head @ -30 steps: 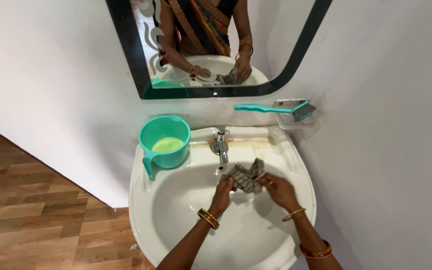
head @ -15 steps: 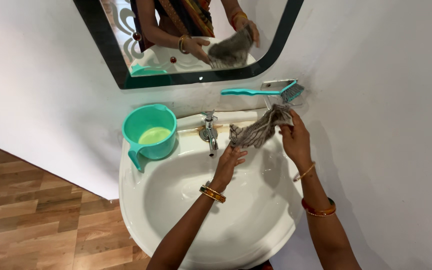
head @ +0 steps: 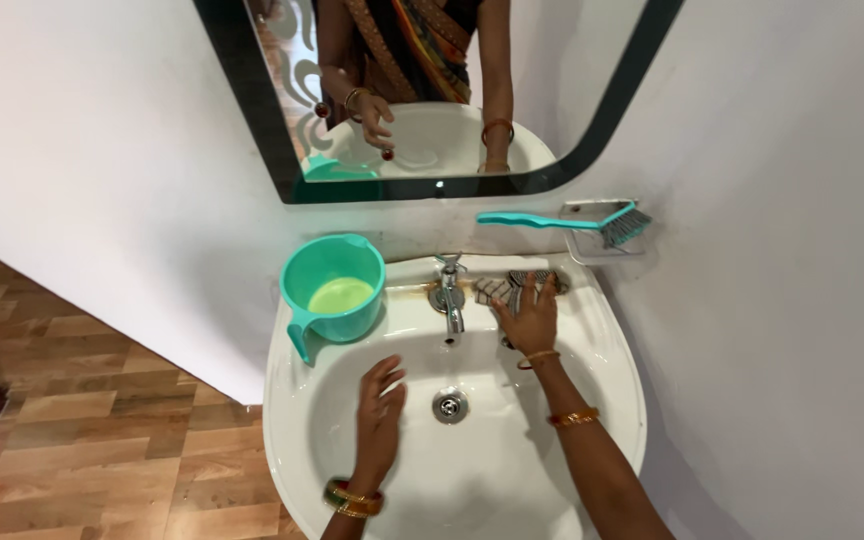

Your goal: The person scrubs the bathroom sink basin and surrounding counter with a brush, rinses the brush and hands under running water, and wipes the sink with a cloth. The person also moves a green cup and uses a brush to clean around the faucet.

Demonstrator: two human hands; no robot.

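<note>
The right hand (head: 529, 318) lies flat, fingers spread, on a grey-and-white checked cloth (head: 512, 287) that sits on the back ledge of the white ceramic wash basin (head: 292, 400), just right of the chrome tap (head: 448, 295). The palm presses down on the near part of the cloth while its far edge shows beyond the fingertips, toward the wall. Two thin gold-coloured bangles (head: 556, 388) circle that wrist and forearm. The left hand (head: 379, 418) hovers open over the bowl, left of the round metal drain (head: 449, 405), fingers loosely apart and slightly curled, holding nothing; whether it touches the basin surface cannot be told. A broad bangle of gold, red and green (head: 353, 497) sits on its wrist. On the back left corner of the basin stands a teal plastic jug with a handle (head: 333, 290), holding a little pale yellow-green liquid. On the white wall to the right, above the back right corner of the basin, a small clear holder (head: 592, 250) carries a teal-handled brush with dark bristles (head: 567, 219), lying level with the bristles pointing right. A dark-framed mirror (head: 432, 100) hangs above the tap and reflects the basin, both arms and a patterned garment. Brown wood-patterned flooring (head: 82, 440) shows at the left.
</note>
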